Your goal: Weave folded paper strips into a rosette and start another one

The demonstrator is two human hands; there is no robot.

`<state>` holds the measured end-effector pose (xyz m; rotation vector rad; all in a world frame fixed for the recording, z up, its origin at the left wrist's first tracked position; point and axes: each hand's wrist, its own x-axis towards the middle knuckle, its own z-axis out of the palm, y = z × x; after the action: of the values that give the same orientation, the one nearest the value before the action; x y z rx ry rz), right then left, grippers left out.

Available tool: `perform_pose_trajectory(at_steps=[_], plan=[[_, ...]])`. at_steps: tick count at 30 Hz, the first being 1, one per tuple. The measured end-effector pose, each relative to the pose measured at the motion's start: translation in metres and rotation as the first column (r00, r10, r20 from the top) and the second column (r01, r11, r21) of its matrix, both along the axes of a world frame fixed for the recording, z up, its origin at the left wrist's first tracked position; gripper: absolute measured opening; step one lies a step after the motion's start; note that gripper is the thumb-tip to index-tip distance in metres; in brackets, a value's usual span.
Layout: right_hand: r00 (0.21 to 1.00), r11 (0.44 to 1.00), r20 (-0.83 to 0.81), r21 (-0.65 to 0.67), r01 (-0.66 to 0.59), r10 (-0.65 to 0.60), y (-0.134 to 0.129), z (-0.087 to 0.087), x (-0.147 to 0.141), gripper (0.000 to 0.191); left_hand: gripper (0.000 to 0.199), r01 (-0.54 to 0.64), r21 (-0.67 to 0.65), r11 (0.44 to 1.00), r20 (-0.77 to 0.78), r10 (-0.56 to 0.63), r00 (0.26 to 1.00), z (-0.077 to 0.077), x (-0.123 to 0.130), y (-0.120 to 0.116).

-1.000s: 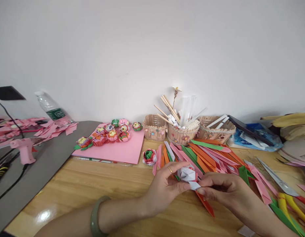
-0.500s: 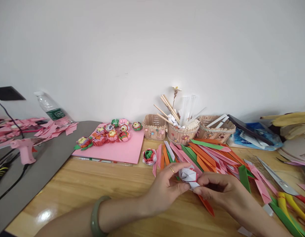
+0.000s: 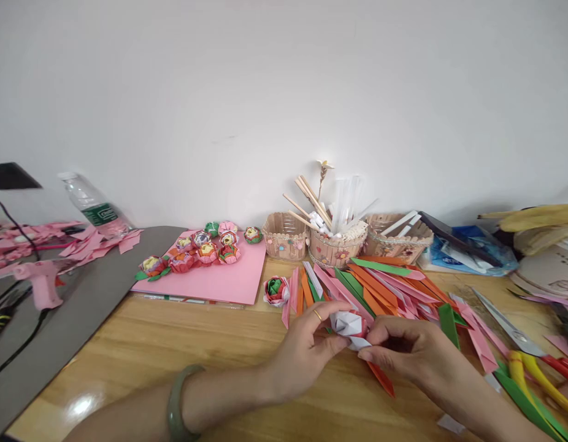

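Note:
Between my two hands is a folded paper flower (image 3: 347, 323), pale grey-white outside with some red showing on its right side. My left hand (image 3: 307, 344) grips it from the left, index finger over the top and thumb below. With thumb and fingertips, my right hand (image 3: 399, 353) pinches a pale folded paper strip at the flower's lower right. Behind my hands lies a spread of folded paper strips (image 3: 380, 288) in orange, pink, green and pale tones. A finished-looking paper flower (image 3: 276, 291) with a green centre rests to the left of them.
Several paper flowers (image 3: 207, 252) stand on a pink sheet (image 3: 219, 282). Decorated baskets (image 3: 284, 236) with sticks line the wall. At the left are a pink glue gun (image 3: 42, 282) and a bottle (image 3: 93, 205); scissors (image 3: 518, 337) lie at the right.
The camera view has shifted slightly. Both hands keep hold of the paper flower, which has turned a little so that its pale folds face me differently.

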<state>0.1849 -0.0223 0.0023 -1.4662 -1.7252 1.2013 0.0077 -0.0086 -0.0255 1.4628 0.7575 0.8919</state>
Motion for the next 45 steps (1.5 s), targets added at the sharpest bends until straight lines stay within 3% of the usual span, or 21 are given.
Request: perform_pose_trajectory(at_steps=[4,11,17,21,25,28,30,32,34,35,38,42,45], plan=[[0.999,0.999,-0.030,-0.041,-0.030,0.029,-0.001,-0.006,0.000,0.028,0.036,0.014,0.033,0.999,-0.036,-0.012,0.999,0.000,-0.001,0.000],[0.991,0.984,0.019,0.112,-0.137,0.135,0.002,0.002,0.004,0.024,0.035,-0.020,-0.012,1.000,0.015,0.020,1.000,-0.002,0.000,0.001],[0.991,0.990,0.114,0.116,-0.080,0.067,0.001,0.003,0.004,0.023,0.034,0.019,-0.017,1.000,0.040,-0.018,0.999,-0.002,-0.001,-0.001],[0.991,0.991,0.127,0.123,-0.061,0.045,-0.001,0.003,0.002,0.024,0.038,0.109,-0.109,0.988,0.174,-0.089,0.981,0.000,-0.001,0.000],[0.975,0.958,0.219,0.267,-0.101,0.042,-0.004,0.001,-0.001,0.021,0.042,0.131,-0.183,0.974,0.252,-0.082,0.964,0.000,0.001,-0.001],[0.960,0.866,0.279,0.484,-0.127,-0.015,-0.009,-0.005,-0.003,0.018,0.036,0.036,-0.165,0.986,0.219,0.001,0.976,-0.001,0.003,-0.001],[0.942,0.713,0.310,0.689,-0.129,-0.129,-0.014,-0.008,-0.005,0.017,0.036,-0.007,-0.184,0.983,0.228,0.050,0.972,-0.003,0.005,-0.001],[0.897,0.516,0.362,0.835,-0.190,-0.255,-0.020,-0.010,-0.006,0.020,0.037,-0.034,-0.221,0.975,0.267,0.094,0.959,-0.004,0.006,-0.001],[0.841,0.392,0.442,0.866,-0.310,-0.313,-0.024,-0.010,-0.006,0.025,0.037,-0.051,-0.253,0.966,0.320,0.133,0.938,-0.003,0.007,0.000],[0.815,0.360,0.487,0.856,-0.372,-0.314,-0.026,-0.009,-0.006,0.027,0.036,-0.055,-0.264,0.963,0.347,0.148,0.926,-0.002,0.007,0.000],[0.791,0.314,0.530,0.840,-0.442,-0.304,-0.025,-0.010,-0.006,0.027,0.034,-0.062,-0.293,0.954,0.391,0.179,0.903,0.002,0.007,0.000],[0.833,0.401,0.441,0.866,-0.298,-0.335,-0.021,-0.015,-0.004,0.029,0.034,-0.058,-0.312,0.948,0.393,0.184,0.901,0.005,0.007,-0.002],[0.829,0.358,0.469,0.863,-0.357,-0.305,-0.021,-0.016,-0.003,0.031,0.036,-0.037,-0.311,0.950,0.388,0.163,0.907,0.004,0.006,-0.003]])
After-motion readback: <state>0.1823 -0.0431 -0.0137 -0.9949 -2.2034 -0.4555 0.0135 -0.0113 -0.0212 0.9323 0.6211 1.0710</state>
